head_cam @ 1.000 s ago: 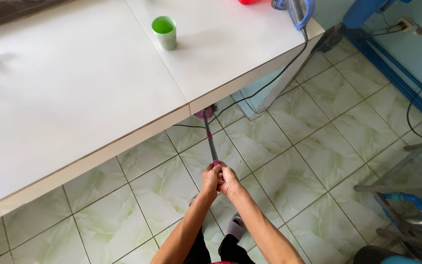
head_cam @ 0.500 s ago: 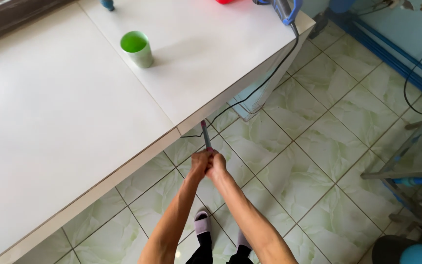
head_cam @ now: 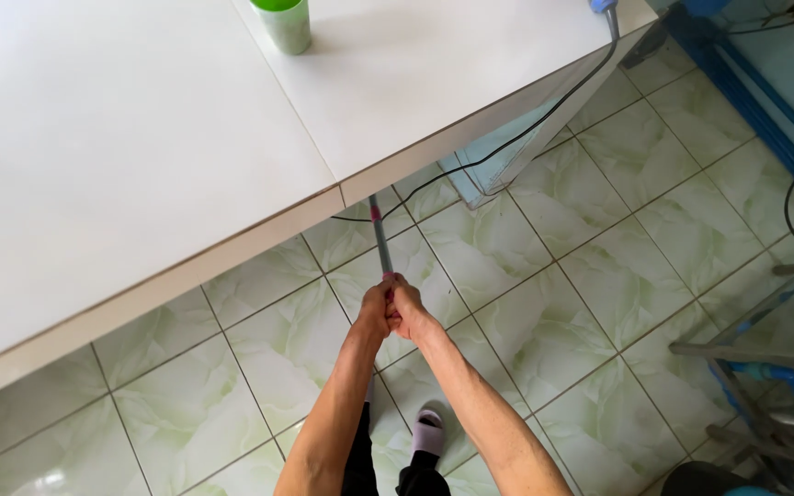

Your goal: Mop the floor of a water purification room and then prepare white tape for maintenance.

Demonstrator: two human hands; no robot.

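Observation:
Both of my hands grip the near end of a long grey pole point(head_cam: 379, 234) with a pink band. My left hand point(head_cam: 374, 312) and my right hand point(head_cam: 409, 310) are clasped together around it, side by side. The pole slants away from me and goes under the edge of the white table point(head_cam: 140, 165), so its far end is hidden. Below my arms one foot in a white slipper point(head_cam: 428, 432) stands on the pale green floor tiles point(head_cam: 553, 266).
A green cup point(head_cam: 283, 22) stands on the table near its far edge. A black cable point(head_cam: 544, 119) hangs from the table's right corner and runs along the floor. Blue pipes point(head_cam: 755, 83) line the right wall. A metal frame with blue parts point(head_cam: 774, 367) stands at the lower right.
The view has moved closer to the table and the cup has slid toward the top edge. My clasped hands stay on the pole, whose far end now reaches farther under the table.

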